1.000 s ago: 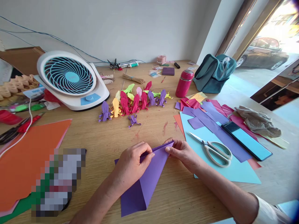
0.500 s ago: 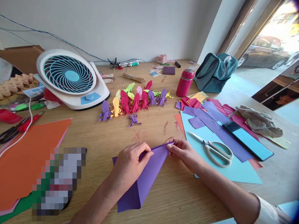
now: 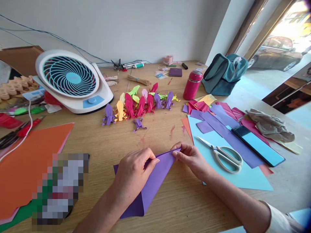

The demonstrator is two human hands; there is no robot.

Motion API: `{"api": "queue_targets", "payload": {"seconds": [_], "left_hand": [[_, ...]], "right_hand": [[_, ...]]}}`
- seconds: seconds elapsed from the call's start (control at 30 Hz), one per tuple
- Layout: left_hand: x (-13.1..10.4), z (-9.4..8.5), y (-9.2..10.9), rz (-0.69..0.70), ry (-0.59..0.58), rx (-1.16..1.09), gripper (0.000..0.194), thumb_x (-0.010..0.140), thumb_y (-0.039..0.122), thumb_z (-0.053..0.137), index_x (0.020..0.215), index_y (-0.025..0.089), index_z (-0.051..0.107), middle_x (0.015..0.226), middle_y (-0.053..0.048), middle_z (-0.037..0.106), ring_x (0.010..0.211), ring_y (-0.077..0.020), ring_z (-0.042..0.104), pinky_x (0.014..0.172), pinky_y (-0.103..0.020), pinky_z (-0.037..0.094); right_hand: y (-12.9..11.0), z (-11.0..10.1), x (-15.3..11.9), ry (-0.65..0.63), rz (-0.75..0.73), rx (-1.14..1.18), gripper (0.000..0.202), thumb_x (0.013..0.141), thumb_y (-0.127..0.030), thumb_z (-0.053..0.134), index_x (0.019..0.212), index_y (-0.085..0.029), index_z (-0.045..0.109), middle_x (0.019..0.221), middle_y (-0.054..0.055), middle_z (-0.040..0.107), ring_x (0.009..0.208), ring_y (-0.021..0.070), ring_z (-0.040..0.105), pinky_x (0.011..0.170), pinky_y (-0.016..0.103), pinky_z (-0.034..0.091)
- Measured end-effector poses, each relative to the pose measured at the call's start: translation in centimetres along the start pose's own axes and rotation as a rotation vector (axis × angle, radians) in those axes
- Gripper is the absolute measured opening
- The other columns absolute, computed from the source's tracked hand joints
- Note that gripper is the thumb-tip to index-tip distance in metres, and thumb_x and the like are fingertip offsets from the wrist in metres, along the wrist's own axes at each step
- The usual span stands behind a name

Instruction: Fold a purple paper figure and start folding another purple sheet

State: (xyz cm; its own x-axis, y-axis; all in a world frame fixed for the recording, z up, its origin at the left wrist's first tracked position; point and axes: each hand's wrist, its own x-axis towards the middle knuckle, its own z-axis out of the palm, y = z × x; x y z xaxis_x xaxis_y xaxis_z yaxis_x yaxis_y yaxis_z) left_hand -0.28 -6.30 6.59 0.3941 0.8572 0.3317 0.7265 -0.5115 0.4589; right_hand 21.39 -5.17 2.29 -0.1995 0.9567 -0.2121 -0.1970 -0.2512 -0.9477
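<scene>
A sheet of purple paper (image 3: pixel 156 181), folded over on a slant, is held in both hands above the wooden table. My left hand (image 3: pixel 137 170) pinches its upper folded edge between thumb and fingers, and hides part of the sheet. At the sheet's pointed right corner, my right hand (image 3: pixel 190 158) is closed with thumb and fingers on the paper. Just beyond the hands lies a small purple paper figure (image 3: pixel 139 124). Behind it stand several folded paper figures (image 3: pixel 130 106) in red, purple, yellow and green.
White-handled scissors (image 3: pixel 227 158) lie on light blue paper (image 3: pixel 252 179) at right, beside a phone (image 3: pixel 257 145) and purple strips. A red flask (image 3: pixel 193 85) and teal bag (image 3: pixel 222 76) stand behind. At left are a fan (image 3: pixel 73 79) and orange paper (image 3: pixel 31 161).
Both hands keep their grip on the purple paper. Its lower left part has shifted slightly left and up. The other things stay put.
</scene>
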Motion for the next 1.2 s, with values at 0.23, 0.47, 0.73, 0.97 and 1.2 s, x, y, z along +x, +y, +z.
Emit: {"api": "queue_targets", "payload": {"seconds": [0.23, 0.47, 0.73, 0.97, 1.2], "left_hand": [[-0.07, -0.11, 0.29, 0.024, 0.028, 0.058, 0.016, 0.090, 0.020, 0.063, 0.075, 0.020, 0.057, 0.069, 0.005, 0.066, 0.062, -0.0121, 0.060, 0.062, -0.026, 0.038], [-0.25, -0.23, 0.43, 0.041, 0.038, 0.086, 0.018, 0.091, 0.021, 0.062, 0.074, 0.020, 0.055, 0.067, 0.005, 0.064, 0.061, -0.0120, 0.059, 0.062, -0.026, 0.038], [-0.34, -0.31, 0.58, 0.036, 0.043, 0.091, 0.020, 0.091, 0.022, 0.063, 0.073, 0.020, 0.054, 0.065, 0.005, 0.062, 0.059, -0.0121, 0.057, 0.060, -0.026, 0.036], [-0.22, -0.43, 0.70, 0.042, 0.061, 0.072, 0.011, 0.087, 0.017, 0.067, 0.082, 0.021, 0.058, 0.070, 0.005, 0.067, 0.063, -0.0130, 0.062, 0.063, -0.026, 0.040], [-0.09, -0.35, 0.43, 0.043, 0.010, 0.059, 0.009, 0.086, 0.016, 0.067, 0.093, 0.023, 0.066, 0.082, 0.003, 0.072, 0.075, -0.0167, 0.066, 0.070, -0.029, 0.044]], "right_hand": [[-0.01, 0.13, 0.02, -0.010, -0.022, 0.018, 0.036, 0.069, -0.047, 0.082, 0.079, -0.017, 0.066, 0.067, -0.001, 0.062, 0.063, 0.0112, 0.052, 0.062, 0.026, 0.040], [0.19, 0.10, -0.05, -0.019, -0.040, 0.038, 0.034, 0.071, -0.045, 0.082, 0.078, -0.016, 0.066, 0.067, -0.001, 0.062, 0.063, 0.0101, 0.052, 0.061, 0.025, 0.039], [0.33, -0.05, -0.03, -0.030, -0.062, 0.036, 0.031, 0.073, -0.044, 0.081, 0.078, -0.017, 0.066, 0.068, -0.001, 0.062, 0.065, 0.0108, 0.053, 0.063, 0.025, 0.041], [0.22, -0.02, -0.17, -0.030, -0.074, 0.015, 0.031, 0.074, -0.044, 0.080, 0.078, -0.017, 0.065, 0.068, -0.001, 0.062, 0.065, 0.0111, 0.053, 0.063, 0.025, 0.041], [0.22, 0.05, 0.01, -0.026, -0.075, 0.013, 0.033, 0.072, -0.046, 0.081, 0.077, -0.017, 0.065, 0.067, -0.001, 0.062, 0.065, 0.0113, 0.053, 0.063, 0.026, 0.041]]}}
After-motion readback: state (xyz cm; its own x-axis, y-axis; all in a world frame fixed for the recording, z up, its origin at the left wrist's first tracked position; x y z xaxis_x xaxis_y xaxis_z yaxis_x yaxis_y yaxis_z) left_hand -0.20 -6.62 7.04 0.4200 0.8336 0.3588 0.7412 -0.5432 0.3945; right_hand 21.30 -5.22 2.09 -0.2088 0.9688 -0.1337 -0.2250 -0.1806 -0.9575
